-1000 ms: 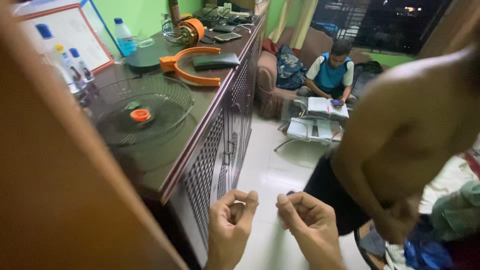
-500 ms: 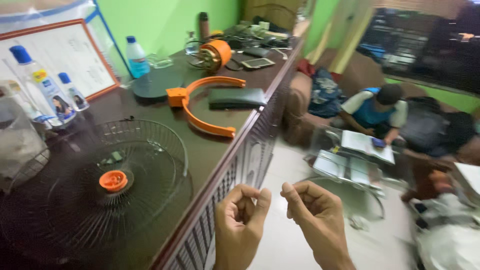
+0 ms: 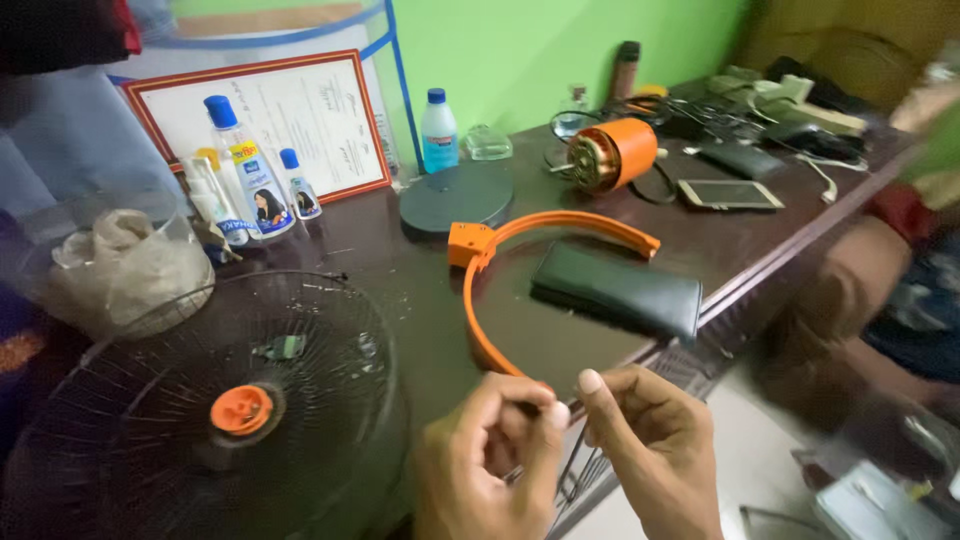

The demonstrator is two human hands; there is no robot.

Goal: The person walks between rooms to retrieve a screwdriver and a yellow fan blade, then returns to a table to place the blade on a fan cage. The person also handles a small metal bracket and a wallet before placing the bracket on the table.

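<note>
Both the left hand (image 3: 490, 455) and the right hand (image 3: 645, 440) are loosely curled, fingertips nearly meeting, grasping nothing visible, just in front of the orange fan ring (image 3: 500, 290) lying on the bench (image 3: 400, 270) beside a black wallet (image 3: 617, 292).

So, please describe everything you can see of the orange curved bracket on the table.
The orange curved bracket is an open C-shaped band, plastic by its look, with a small square block at one end. It lies flat on the dark brown table, arching around a black wallet. Its near end lies close to the left hand; whether they touch is unclear.
</note>
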